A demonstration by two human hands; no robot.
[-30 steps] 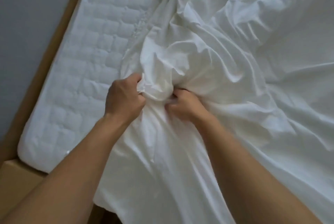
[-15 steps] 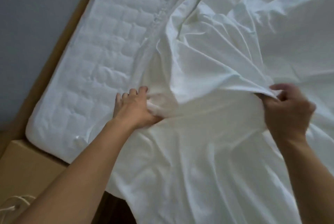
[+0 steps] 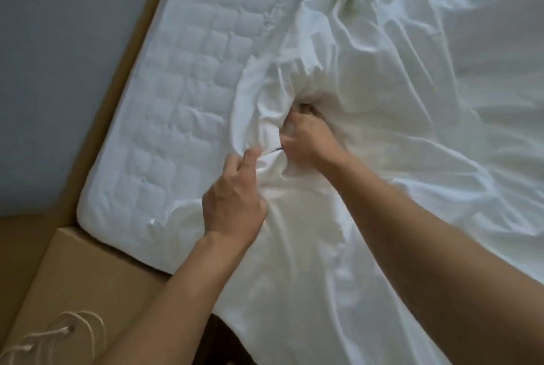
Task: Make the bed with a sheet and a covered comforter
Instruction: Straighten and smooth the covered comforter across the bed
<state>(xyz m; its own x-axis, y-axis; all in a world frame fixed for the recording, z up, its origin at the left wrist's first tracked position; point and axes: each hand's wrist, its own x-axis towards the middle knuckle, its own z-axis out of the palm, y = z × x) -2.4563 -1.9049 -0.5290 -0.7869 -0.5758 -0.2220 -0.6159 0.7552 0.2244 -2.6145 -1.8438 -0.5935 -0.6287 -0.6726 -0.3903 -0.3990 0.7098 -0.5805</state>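
A crumpled white sheet [image 3: 397, 105] lies over the right and near part of the bed, its gathered elastic edge bunched near the middle. The quilted white mattress [image 3: 188, 76] shows bare on the left. My left hand [image 3: 232, 197] pinches a fold of the sheet near the bunch. Just beyond it, my right hand [image 3: 309, 135] grips the gathered edge, its fingers buried in the cloth. Both hands sit close together, and the sheet hangs over the near edge of the mattress.
A tan wooden bed frame [image 3: 138, 52] runs along the mattress's left side, with a grey wall [image 3: 59, 70] beyond it. A wooden box corner [image 3: 88, 270] stands at the near left, with a coil of pale cord [image 3: 61, 332] on it.
My right hand has swung back left from the sheet's right part to the bunched edge beside my left hand. My left hand has curled onto a fold.
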